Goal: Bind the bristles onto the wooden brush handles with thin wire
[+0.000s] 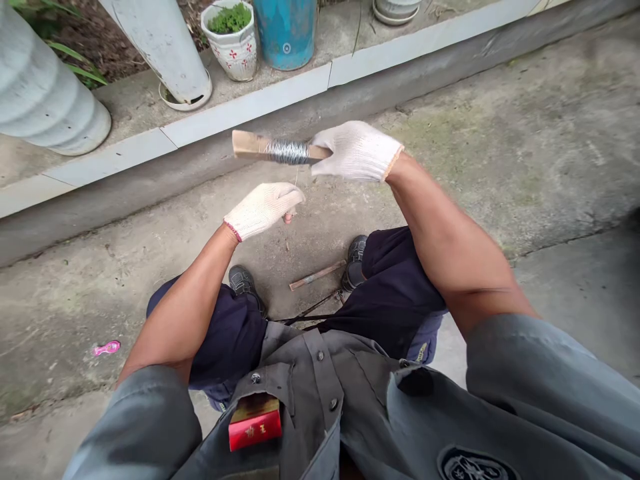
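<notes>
Both my hands wear white knit gloves. My right hand [356, 151] grips one end of a flat cardboard strip [249, 143] that has thin silver wire [287, 153] wound round its middle. A strand of the wire runs down from the coil to my left hand [263, 208], whose fingers are pinched on it just below the strip. I am crouched over the concrete ground, with my knees and dark shoes under my arms.
A rusty metal bar [317, 275] and thin dark rods [313, 311] lie between my shoes. A raised kerb [250, 107] ahead carries a white flowerpot [231, 40], a blue pot [286, 32] and pale pillars [45, 93]. A small pink object [107, 348] lies at left.
</notes>
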`<state>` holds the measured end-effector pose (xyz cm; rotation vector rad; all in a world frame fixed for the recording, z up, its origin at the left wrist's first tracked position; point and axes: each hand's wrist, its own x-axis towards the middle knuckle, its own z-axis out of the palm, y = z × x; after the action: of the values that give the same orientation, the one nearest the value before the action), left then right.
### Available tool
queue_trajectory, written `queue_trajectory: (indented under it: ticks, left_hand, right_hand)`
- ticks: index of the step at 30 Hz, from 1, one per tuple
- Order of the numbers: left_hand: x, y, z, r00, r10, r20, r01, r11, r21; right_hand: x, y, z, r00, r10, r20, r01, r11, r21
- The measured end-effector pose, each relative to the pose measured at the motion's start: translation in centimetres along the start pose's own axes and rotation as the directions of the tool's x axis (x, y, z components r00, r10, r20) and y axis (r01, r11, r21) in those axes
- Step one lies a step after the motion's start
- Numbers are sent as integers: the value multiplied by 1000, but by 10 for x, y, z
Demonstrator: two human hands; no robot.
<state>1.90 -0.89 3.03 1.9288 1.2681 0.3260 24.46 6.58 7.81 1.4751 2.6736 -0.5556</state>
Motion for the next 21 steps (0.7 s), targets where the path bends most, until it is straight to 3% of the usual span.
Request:
queue_trajectory:
  ticks: [5, 8, 11, 14, 16, 18, 21]
  left_hand:
    - [-1, 2, 4, 997, -26, 77, 25, 1000, 16]
    - [-2, 0, 0, 996, -26, 82, 22, 999, 42]
    - [-3, -1, -11, 1000, -21, 5, 20, 995, 99]
    - [-3, -4, -22, 997, 1, -79, 11, 988, 153]
    - [-2, -8, -25, 993, 5, -115, 13, 988, 157]
    - [0, -12, -24, 993, 7, -116, 9, 990, 141]
    - [4, -16, -16, 999, 4, -53, 0, 996, 84]
  right_hand:
    - [12, 10, 9, 962, 219, -162, -244, 958, -152]
    - [13, 8, 13, 947, 318, -42, -315, 899, -304]
    - [8, 6, 17, 929, 341, 144, -253, 869, -426]
    - [-2, 7, 20, 915, 162, 369, -20, 932, -361]
    - [-9, 7, 19, 856, -43, 515, 160, 970, -184]
    - [-16, 5, 14, 810, -226, 542, 272, 962, -5]
    - [-19, -1, 4, 858, -290, 423, 271, 957, 105]
